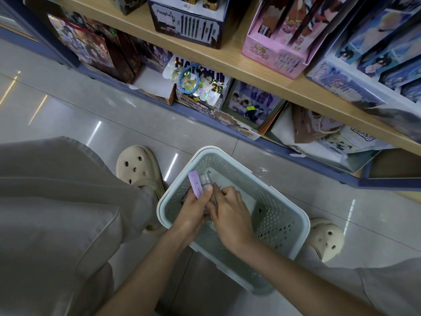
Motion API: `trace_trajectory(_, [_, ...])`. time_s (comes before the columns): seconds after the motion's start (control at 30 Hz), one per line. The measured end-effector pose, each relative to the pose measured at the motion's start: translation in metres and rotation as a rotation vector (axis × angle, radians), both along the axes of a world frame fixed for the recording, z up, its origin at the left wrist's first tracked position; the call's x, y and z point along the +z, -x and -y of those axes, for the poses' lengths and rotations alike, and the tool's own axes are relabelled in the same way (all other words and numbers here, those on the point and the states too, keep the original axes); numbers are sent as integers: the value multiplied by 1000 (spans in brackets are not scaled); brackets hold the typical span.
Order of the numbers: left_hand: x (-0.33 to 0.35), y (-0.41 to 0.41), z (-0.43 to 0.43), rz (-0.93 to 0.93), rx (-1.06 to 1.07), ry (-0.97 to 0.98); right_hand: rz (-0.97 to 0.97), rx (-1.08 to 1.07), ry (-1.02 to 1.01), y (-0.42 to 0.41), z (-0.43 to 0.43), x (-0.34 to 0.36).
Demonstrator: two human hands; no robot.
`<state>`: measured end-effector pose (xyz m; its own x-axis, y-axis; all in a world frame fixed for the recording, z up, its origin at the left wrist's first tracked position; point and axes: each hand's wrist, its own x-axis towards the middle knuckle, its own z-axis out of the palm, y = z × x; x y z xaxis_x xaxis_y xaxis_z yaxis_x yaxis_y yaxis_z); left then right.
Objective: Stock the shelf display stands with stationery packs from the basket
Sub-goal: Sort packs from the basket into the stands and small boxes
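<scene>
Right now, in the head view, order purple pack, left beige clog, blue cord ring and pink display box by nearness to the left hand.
1. purple pack, held in the left hand.
2. left beige clog, on the floor.
3. blue cord ring, bottom shelf.
4. pink display box, upper shelf, right.

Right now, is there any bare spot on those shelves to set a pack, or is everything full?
One pale bare patch on the lower shelf, between the dark red boxes and the Haikyu display box. The upper shelf is crowded with pen display boxes.
</scene>
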<state>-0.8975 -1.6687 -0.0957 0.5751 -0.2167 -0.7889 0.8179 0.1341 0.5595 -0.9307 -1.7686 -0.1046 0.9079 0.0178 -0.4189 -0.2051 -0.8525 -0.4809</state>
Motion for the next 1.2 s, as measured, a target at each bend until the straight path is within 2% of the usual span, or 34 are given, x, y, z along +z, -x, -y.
trace_trajectory(0.13, [1, 3, -2, 66, -25, -58, -53, 65, -96, 2, 3, 7])
trace_trajectory(0.23, [1, 3, -5, 118, -47, -56, 49, 193, -69, 3, 11, 11])
trace_trajectory(0.33, [2, 1, -9, 181, -83, -96, 76, 206, -219, 5, 25, 11])
trace_trajectory(0.4, [3, -1, -11, 200, -121, -123, 21, 32, -306, 8, 37, 1])
trace_trajectory(0.47, [7, -5, -14, 210, -149, -140, -46, -122, -238, 13, 51, -22])
trace_trajectory(0.57, [14, -12, -15, 248, -166, -141, -342, -52, -124, 29, 63, -71])
trace_trajectory(0.67, [20, -19, -17, 286, -160, -149, -549, -23, -127, 51, 57, -104])
trace_trajectory(0.93, [30, -35, -28, 392, -156, -192, -564, -22, -194, 65, 31, -127])
trace_trajectory(1.03, [37, -39, -31, 402, -110, -200, -654, -142, -302, 57, 22, -110])
trace_trajectory(1.2, [36, -46, -37, 407, 23, -254, -443, -703, -442, 29, 15, -102])
